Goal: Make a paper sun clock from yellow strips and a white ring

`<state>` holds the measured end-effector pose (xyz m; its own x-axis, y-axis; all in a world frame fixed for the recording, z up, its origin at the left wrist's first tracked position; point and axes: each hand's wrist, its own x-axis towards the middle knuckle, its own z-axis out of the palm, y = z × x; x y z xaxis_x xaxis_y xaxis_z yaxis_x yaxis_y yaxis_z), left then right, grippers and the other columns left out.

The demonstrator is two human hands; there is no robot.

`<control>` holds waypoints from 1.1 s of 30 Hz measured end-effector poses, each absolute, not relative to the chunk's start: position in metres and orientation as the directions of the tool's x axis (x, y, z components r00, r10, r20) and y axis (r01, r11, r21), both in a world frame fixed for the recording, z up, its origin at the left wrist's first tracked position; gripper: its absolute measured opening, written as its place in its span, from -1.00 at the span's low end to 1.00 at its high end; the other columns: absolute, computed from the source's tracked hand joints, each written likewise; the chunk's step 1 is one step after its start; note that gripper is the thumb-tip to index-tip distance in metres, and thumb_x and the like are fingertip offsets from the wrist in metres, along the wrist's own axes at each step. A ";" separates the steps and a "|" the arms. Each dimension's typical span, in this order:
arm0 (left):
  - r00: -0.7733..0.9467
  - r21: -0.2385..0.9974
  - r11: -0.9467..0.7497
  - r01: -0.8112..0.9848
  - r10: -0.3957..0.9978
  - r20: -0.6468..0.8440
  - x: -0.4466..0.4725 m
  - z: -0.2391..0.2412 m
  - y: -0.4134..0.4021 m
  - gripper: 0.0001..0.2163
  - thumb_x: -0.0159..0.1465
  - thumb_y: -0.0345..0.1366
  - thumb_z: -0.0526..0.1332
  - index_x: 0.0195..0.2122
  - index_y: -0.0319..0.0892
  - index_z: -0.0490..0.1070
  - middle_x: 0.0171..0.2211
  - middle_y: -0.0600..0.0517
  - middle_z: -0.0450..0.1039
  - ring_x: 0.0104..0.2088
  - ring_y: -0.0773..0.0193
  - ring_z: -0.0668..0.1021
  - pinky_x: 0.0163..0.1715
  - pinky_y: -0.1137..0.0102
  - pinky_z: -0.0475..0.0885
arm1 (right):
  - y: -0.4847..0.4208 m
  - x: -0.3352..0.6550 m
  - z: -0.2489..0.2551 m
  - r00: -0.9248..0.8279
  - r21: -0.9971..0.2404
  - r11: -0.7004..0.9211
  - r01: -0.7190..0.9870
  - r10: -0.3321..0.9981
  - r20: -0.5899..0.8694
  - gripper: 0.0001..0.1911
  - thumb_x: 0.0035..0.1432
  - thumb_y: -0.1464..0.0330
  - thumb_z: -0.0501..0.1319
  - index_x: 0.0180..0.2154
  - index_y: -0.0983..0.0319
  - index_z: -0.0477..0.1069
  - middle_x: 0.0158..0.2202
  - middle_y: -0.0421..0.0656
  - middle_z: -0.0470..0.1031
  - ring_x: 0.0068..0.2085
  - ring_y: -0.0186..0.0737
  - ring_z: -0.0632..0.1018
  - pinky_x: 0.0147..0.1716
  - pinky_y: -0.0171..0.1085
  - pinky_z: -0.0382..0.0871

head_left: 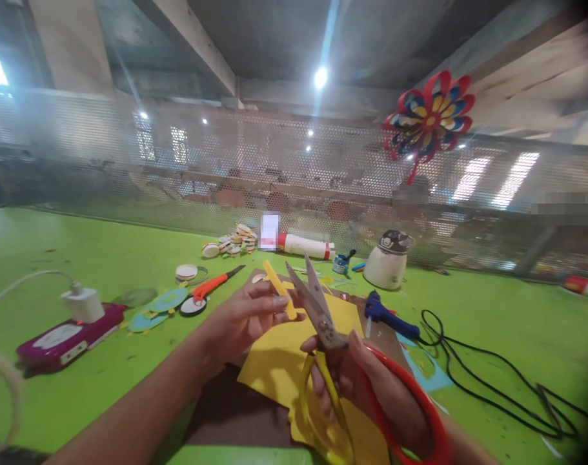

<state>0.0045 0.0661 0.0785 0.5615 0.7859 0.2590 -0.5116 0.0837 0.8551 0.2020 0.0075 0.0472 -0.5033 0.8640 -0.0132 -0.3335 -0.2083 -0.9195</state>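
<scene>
Two hands busy here: your left hand (245,320) pinches a yellow strip (280,290) between thumb and fingers, and your right hand (366,381) grips the scissors (326,330), blades spread just beside the strip, over the yellow sheet (269,369).

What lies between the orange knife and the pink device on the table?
In the head view, teal paper discs lie on the green table between them.

Bright ceiling lamps (321,77) light the green table (56,239) and mesh screen (274,155).
</scene>
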 end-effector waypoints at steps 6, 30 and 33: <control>0.580 0.873 0.068 -0.483 0.772 0.260 0.008 0.080 0.064 -0.84 0.13 -0.39 0.26 -0.25 -0.23 0.53 -0.20 -0.13 0.53 -0.17 0.13 0.55 -0.06 0.18 0.37 | 0.013 0.206 0.045 -0.594 -0.923 -0.246 -0.296 0.804 -0.023 -0.42 0.16 -0.06 0.02 -0.11 0.29 0.40 -0.44 -0.12 0.48 -0.49 -0.33 0.51 -0.46 -0.34 0.39; -0.142 0.777 -0.177 -0.604 0.983 0.113 -0.032 0.073 0.116 -0.98 0.05 -0.47 0.25 -0.46 -0.27 0.42 -0.51 0.03 0.49 -0.44 0.39 0.51 -0.36 0.47 0.38 | 0.012 0.213 0.037 -0.629 -0.926 -0.207 -0.315 0.777 0.040 -0.42 0.18 -0.03 0.01 -0.08 0.32 0.40 -0.43 -0.10 0.44 -0.50 -0.35 0.48 -0.47 -0.33 0.34; -0.085 0.803 -0.182 -0.567 0.983 0.163 -0.024 0.070 0.111 -0.96 0.04 -0.43 0.28 -0.48 -0.28 0.43 -0.54 0.05 0.46 -0.49 0.41 0.47 -0.44 0.50 0.33 | 0.012 0.215 0.039 -0.569 -0.942 -0.064 -0.330 0.809 0.144 -0.51 0.26 0.06 -0.04 -0.04 0.29 0.36 -0.41 -0.12 0.43 -0.48 -0.34 0.47 -0.45 -0.31 0.33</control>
<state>-0.0236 0.1109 0.0704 -0.0848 0.9830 0.1627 -0.5670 -0.1818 0.8034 0.2147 0.0118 0.0385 -0.5692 0.8095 0.1441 -0.3300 -0.0643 -0.9418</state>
